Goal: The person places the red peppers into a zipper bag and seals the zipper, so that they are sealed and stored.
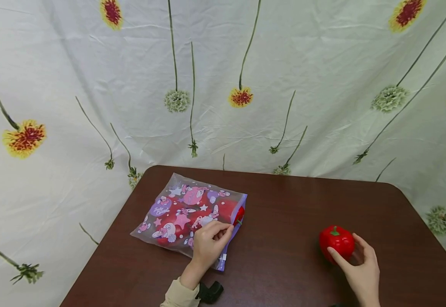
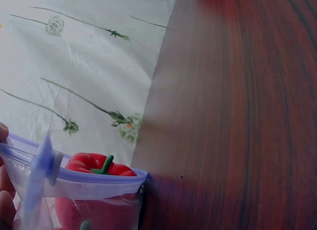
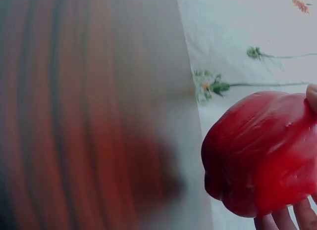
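A translucent zip bag printed with pink cartoon figures and stars lies on the left of the table, with red shapes inside. My left hand pinches the bag's near edge at its purple-rimmed mouth. The mouth gapes in the left wrist view, and a red bell pepper with a green stem shows in it. Over the table's right side, my right hand grips another glossy red bell pepper between thumb and fingers. In the right wrist view the fingers curl under this pepper, its lobed underside showing.
The dark brown wooden table has rounded far corners. Behind it hangs a pale flower-printed cloth. A black wrist strap sits at my left cuff, close to the bag's near corner.
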The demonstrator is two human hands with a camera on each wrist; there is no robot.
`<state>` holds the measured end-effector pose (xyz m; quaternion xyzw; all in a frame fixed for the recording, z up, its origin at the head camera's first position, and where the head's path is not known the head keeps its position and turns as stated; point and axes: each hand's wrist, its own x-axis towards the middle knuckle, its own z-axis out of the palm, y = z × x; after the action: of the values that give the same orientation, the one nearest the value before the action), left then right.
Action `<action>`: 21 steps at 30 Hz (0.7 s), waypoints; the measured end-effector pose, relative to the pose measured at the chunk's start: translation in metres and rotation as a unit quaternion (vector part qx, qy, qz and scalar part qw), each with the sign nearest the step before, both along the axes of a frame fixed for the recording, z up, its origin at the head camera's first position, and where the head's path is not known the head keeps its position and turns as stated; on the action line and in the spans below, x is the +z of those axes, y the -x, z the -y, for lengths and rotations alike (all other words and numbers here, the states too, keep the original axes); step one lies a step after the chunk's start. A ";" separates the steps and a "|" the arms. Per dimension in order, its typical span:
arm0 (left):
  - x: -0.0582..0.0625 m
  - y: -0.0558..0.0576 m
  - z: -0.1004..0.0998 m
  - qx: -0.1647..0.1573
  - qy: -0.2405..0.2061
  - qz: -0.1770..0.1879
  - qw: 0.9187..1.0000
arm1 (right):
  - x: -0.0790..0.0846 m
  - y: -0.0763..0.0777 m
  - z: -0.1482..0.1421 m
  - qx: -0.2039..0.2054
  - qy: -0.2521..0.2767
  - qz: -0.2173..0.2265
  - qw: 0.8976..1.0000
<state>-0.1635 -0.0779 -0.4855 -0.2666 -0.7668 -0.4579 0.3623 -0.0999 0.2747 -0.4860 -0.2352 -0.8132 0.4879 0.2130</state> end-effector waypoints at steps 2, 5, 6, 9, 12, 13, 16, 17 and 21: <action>0.000 0.000 0.000 0.000 0.000 -0.002 1.000 | -0.002 0.002 0.003 0.012 0.008 -0.014 1.000; 0.000 0.000 -0.001 -0.001 0.000 -0.006 1.000 | -0.005 0.005 0.008 0.029 0.022 -0.027 0.999; 0.000 0.000 -0.001 0.000 0.000 -0.007 1.000 | -0.006 0.006 0.009 0.035 0.028 -0.029 0.999; 0.000 0.000 -0.001 0.000 0.000 -0.008 1.000 | -0.008 0.008 0.014 0.054 0.043 -0.040 0.997; 0.000 0.001 -0.001 0.000 0.000 -0.010 1.000 | -0.010 0.011 0.020 0.077 0.061 -0.052 0.994; 0.000 0.001 -0.001 -0.001 0.000 -0.010 1.000 | -0.011 0.012 0.022 0.085 0.069 -0.056 0.992; 0.000 0.001 -0.001 -0.001 -0.001 -0.009 1.000 | -0.013 0.015 0.029 0.105 0.099 -0.057 0.988; 0.000 0.001 -0.001 -0.001 -0.001 -0.009 1.000 | -0.014 0.016 0.032 0.112 0.113 -0.057 0.986; -0.001 0.001 -0.001 -0.001 0.001 -0.006 1.000 | -0.016 0.021 0.043 0.143 0.156 -0.069 0.975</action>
<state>-0.1642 -0.0768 -0.4861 -0.2700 -0.7649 -0.4561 0.3661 -0.1213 0.2321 -0.5021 -0.1127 -0.7357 0.6492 0.1569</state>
